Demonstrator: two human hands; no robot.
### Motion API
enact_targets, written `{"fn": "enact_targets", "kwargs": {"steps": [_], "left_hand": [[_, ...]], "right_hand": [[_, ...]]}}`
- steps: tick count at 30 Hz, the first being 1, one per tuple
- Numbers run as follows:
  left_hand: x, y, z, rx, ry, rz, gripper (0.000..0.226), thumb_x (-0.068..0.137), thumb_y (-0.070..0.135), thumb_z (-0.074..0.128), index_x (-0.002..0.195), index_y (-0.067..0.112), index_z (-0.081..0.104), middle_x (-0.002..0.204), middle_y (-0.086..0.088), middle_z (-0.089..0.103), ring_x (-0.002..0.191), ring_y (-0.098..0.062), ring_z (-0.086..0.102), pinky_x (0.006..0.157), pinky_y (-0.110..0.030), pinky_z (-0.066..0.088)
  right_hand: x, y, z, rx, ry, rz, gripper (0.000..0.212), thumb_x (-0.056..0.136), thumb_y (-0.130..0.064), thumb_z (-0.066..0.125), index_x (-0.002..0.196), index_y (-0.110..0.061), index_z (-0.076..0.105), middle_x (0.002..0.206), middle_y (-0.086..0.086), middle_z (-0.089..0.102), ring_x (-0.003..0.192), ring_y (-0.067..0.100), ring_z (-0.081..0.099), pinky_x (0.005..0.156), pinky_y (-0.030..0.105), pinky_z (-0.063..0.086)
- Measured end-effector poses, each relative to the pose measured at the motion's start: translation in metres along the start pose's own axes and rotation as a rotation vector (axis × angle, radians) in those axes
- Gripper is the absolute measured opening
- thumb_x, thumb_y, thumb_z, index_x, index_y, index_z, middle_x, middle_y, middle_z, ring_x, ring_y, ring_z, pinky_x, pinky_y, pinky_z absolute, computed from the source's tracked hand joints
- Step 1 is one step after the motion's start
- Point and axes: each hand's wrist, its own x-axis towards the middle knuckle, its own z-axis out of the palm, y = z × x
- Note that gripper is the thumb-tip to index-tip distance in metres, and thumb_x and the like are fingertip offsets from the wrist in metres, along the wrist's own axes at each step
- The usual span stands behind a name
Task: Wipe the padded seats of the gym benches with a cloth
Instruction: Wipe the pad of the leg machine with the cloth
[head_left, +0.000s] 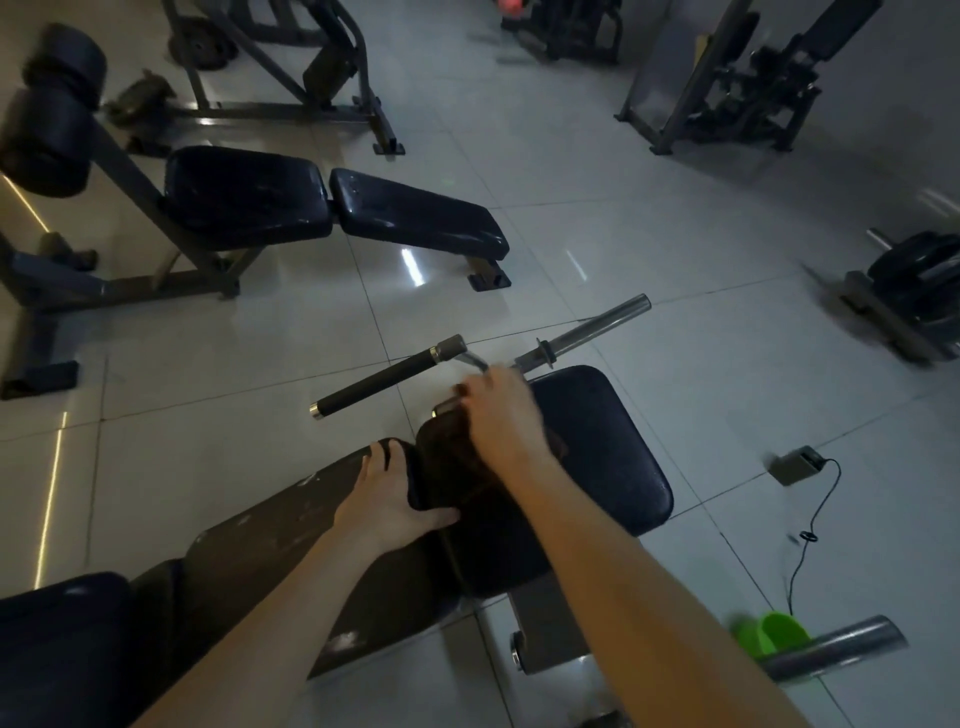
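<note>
The right hand (501, 415) is bearing down on a dark cloth (457, 467) at the left edge of the near bench's seat pad (608, 457), fingers curled. The left hand (395, 499) is resting flat on the worn back pad (291, 525), beside the cloth.

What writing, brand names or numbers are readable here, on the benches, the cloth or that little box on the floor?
None: no text can be read anywhere in this view.
On the near bench seat, the far bench and the cloth, no label or lettering shows.
The small box on the floor: any marking is too small to tell.
The weight plates at the right: blurred, nothing legible.
</note>
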Motion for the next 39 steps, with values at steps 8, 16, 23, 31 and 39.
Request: {"fn": "enact_targets", "kwargs": {"steps": [8, 16, 23, 31, 39], "left_hand": [[0.0, 0.0, 0.002, 0.004, 0.019, -0.008, 0.123, 0.078, 0.061, 0.07, 0.155, 0.014, -0.013, 0.161, -0.008, -0.021, 0.15, -0.025, -0.013, 0.122, -0.044, 0.014], [0.003, -0.01, 0.01, -0.066, 0.033, 0.038, 0.127, 0.068, 0.065, 0.075, 0.157, 0.024, -0.006, 0.162, -0.002, -0.018, 0.149, -0.023, -0.017, 0.122, -0.045, 0.008], [-0.006, -0.039, 0.002, -0.101, -0.042, 0.162, 0.133, 0.067, 0.058, 0.08, 0.156, 0.024, -0.013, 0.159, 0.006, -0.026, 0.148, -0.012, -0.015, 0.121, -0.036, 0.011], [-0.01, -0.023, -0.008, -0.162, -0.046, 0.118, 0.132, 0.068, 0.07, 0.073, 0.156, 0.019, -0.011, 0.161, 0.004, -0.024, 0.149, -0.014, -0.013, 0.121, -0.038, 0.009], [-0.004, -0.031, 0.003, -0.205, -0.055, 0.124, 0.134, 0.064, 0.065, 0.079, 0.156, 0.023, -0.009, 0.16, 0.003, -0.025, 0.146, -0.013, -0.023, 0.122, -0.04, 0.002]], "right_hand": [[-0.004, 0.014, 0.0, 0.044, 0.162, 0.324, 0.027, 0.102, -0.03, 0.046, 0.119, -0.012, 0.056, 0.115, 0.007, 0.053, 0.096, 0.013, 0.046, 0.088, 0.025, 0.042], [-0.025, -0.06, 0.016, 0.126, -0.162, -0.2, 0.027, 0.099, -0.025, 0.05, 0.122, -0.012, 0.056, 0.12, 0.007, 0.05, 0.104, 0.02, 0.047, 0.094, 0.034, 0.044], [-0.029, -0.04, -0.003, 0.185, -0.263, -0.428, 0.028, 0.103, -0.033, 0.046, 0.123, -0.018, 0.06, 0.116, 0.001, 0.052, 0.106, 0.013, 0.049, 0.097, 0.03, 0.044], [0.029, -0.016, 0.001, 0.12, -0.01, -0.013, 0.029, 0.103, -0.031, 0.046, 0.12, -0.011, 0.059, 0.114, 0.005, 0.054, 0.101, 0.013, 0.051, 0.096, 0.029, 0.046], [-0.038, -0.037, -0.011, 0.273, -0.313, -0.344, 0.026, 0.099, -0.035, 0.054, 0.12, -0.022, 0.06, 0.111, -0.006, 0.051, 0.098, 0.004, 0.049, 0.092, 0.028, 0.049]]}}
